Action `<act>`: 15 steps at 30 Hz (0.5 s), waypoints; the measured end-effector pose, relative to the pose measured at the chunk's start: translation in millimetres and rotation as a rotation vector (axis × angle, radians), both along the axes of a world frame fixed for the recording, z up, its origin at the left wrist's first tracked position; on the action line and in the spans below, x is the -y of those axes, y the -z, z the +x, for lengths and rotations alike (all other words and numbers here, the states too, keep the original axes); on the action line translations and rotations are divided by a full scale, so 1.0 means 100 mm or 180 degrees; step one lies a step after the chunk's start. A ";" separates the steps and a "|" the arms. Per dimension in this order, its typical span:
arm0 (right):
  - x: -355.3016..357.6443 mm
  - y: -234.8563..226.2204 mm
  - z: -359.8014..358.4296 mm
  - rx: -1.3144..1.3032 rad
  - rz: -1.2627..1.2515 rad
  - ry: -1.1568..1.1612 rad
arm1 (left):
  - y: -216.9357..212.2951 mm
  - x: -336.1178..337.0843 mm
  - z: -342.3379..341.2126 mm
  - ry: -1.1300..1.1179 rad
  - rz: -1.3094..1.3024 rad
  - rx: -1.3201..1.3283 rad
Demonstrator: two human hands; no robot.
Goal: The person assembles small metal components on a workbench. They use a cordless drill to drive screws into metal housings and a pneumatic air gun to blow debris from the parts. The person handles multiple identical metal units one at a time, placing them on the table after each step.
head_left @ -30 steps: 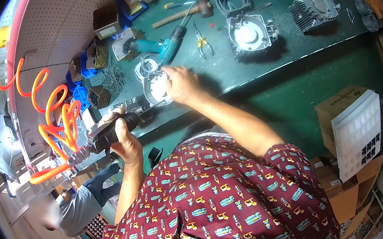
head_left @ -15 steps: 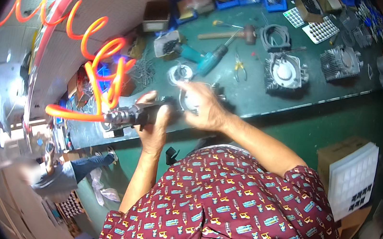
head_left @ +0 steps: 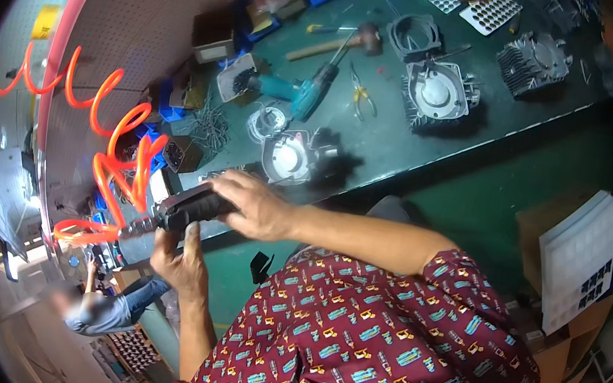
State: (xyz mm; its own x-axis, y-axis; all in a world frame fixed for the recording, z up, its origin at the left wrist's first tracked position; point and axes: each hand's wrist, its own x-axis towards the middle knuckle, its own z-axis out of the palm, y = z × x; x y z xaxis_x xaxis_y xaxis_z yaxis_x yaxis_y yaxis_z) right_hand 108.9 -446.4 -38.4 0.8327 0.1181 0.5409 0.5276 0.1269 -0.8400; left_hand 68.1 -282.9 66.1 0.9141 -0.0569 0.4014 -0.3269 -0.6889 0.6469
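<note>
A black air tool (head_left: 192,206) hangs over the bench's near edge, its hose end to the left. My left hand (head_left: 185,262) is closed on it from below, thumb and fingers against its body. My right hand (head_left: 258,207) is closed around its right end, hiding that part. An orange coiled air hose (head_left: 119,174) runs from the tool up to the left. Just beyond my right hand a grey metal housing (head_left: 288,156) with a round pale centre lies on the bench, touched by neither hand.
On the green bench (head_left: 374,150) lie a teal power drill (head_left: 310,93), a mallet (head_left: 325,47), yellow-handled pliers (head_left: 361,94) and two finned housings (head_left: 437,92) (head_left: 534,65). Loose metal pieces (head_left: 210,128) are heaped at left. Another person (head_left: 101,308) is at lower left.
My right hand has left the housing and now grips the air tool. Both hands and the tool have moved left and nearer. The housing is uncovered. The view has shifted.
</note>
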 end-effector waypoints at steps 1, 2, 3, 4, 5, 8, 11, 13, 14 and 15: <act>-0.08 -0.03 -0.06 0.0085 0.0082 0.0312 | -0.06 -0.02 -0.03 -0.0020 0.0117 -0.0051; -0.15 -0.05 -0.06 -0.0005 0.0102 0.0312 | -0.10 0.00 -0.06 -0.0084 -0.0087 -0.0169; -0.19 -0.08 -0.09 -0.0028 0.0219 0.0450 | -0.19 -0.09 -0.11 -0.0196 0.0191 -0.0352; -0.23 -0.12 -0.10 -0.0043 0.0189 0.0588 | -0.30 -0.19 -0.13 -0.0008 0.0814 -0.0283; -0.26 -0.15 -0.11 -0.0061 0.0158 0.0725 | -0.40 -0.22 -0.12 0.0189 0.1434 -0.0207; -0.32 -0.19 -0.13 -0.0209 0.0180 0.0647 | -0.48 -0.20 -0.14 0.0200 0.1577 0.0013; -0.30 -0.30 -0.14 -0.0192 0.0294 0.0857 | -0.63 -0.15 -0.15 0.0056 0.1560 -0.0260; -0.33 -0.31 -0.12 -0.0235 0.0426 0.0840 | -0.64 -0.23 -0.13 0.0166 0.1663 -0.0147; -0.34 -0.31 -0.11 -0.0269 0.0438 0.0800 | -0.67 -0.23 -0.12 0.0153 0.1745 -0.0183; -0.33 -0.31 -0.11 -0.0299 0.0365 0.0697 | -0.68 -0.23 -0.11 0.0135 0.1820 -0.0212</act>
